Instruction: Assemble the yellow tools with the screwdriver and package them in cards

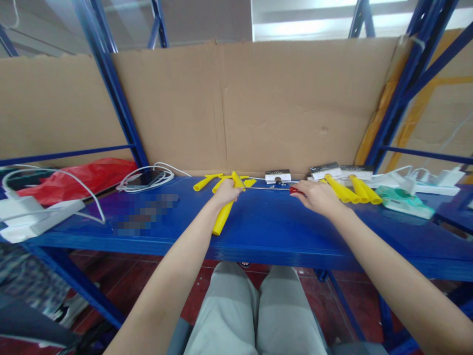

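My left hand (226, 192) is closed around a yellow plastic piece (221, 220) with a tube-shaped handle angled toward the front of the shelf. My right hand (314, 194) grips the red handle of a screwdriver (268, 188). Its thin metal shaft points left, and the tip reaches the yellow piece beside my left fingers. Exactly where the tip rests is too small to make out. Behind my left hand lie more yellow tube pieces (202, 183). Beyond the shaft stands a small black-and-white card (278, 176).
Several yellow tubes with printed cards (364, 190) lie right of my right hand, near a green plastic bag (401, 199). Power strips (40, 219) with cables sit at both ends. A red bag (88, 180) and coiled white cable (148, 180) are left. Cardboard (258, 108) closes the back.
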The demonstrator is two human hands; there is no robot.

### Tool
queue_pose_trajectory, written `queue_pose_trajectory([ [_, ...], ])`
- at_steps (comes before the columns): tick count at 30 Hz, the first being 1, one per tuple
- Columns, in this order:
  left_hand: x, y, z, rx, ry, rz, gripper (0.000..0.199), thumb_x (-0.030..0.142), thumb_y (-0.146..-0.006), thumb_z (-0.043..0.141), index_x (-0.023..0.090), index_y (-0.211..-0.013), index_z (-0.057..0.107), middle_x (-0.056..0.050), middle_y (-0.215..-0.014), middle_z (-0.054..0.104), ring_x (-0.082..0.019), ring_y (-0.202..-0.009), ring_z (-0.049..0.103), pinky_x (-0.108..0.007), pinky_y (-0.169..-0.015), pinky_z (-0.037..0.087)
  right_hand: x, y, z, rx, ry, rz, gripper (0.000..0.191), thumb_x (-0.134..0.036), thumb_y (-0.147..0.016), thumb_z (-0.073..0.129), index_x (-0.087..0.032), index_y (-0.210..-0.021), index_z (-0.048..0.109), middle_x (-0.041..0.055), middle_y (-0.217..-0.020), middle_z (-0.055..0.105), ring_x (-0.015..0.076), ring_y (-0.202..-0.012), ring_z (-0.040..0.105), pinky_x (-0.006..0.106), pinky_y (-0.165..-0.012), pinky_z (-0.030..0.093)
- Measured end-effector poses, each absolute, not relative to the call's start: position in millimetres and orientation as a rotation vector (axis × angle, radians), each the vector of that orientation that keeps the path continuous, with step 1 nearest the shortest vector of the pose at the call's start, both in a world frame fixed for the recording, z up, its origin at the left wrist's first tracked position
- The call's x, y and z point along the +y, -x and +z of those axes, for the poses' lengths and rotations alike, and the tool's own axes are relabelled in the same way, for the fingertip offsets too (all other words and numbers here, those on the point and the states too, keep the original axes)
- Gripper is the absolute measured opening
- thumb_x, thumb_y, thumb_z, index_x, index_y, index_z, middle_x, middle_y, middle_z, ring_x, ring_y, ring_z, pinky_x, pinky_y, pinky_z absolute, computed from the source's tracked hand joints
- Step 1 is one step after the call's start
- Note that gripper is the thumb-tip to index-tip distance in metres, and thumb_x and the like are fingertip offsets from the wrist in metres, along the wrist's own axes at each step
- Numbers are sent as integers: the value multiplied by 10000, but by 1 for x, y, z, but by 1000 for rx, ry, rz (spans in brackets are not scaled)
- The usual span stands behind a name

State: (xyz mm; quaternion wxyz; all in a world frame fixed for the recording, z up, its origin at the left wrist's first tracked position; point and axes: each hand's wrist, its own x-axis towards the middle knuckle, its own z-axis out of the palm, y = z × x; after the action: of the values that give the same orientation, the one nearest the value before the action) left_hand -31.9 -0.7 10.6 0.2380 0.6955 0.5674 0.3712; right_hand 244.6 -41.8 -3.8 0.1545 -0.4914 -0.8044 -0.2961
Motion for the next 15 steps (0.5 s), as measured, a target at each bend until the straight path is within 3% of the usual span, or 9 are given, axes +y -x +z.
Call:
queue_pose_trajectory([
  [9, 0, 32, 10, 1549, -1914, 985, 322, 78, -719, 580, 175, -432, 471, 7, -385, 479, -110, -370, 455, -220, -442, 345, -42, -243, -5, -2277, 1446, -920, 215, -281, -927, 427, -185, -998, 606, 110, -923, 692, 221, -779, 630, 287, -593, 335],
  [15, 4, 35, 8, 1596, -1952, 958, 342, 96, -737, 553, 172, -414, 471, -7, -408, 492, -115, -387, 471, -228, -455, 366, -43, -241, -6, -2280, 1446, -907, 321, -375, -955, 397, -164, -974, 638, 131, -940, 709, 233, -804, 646, 294, -606, 356],
])
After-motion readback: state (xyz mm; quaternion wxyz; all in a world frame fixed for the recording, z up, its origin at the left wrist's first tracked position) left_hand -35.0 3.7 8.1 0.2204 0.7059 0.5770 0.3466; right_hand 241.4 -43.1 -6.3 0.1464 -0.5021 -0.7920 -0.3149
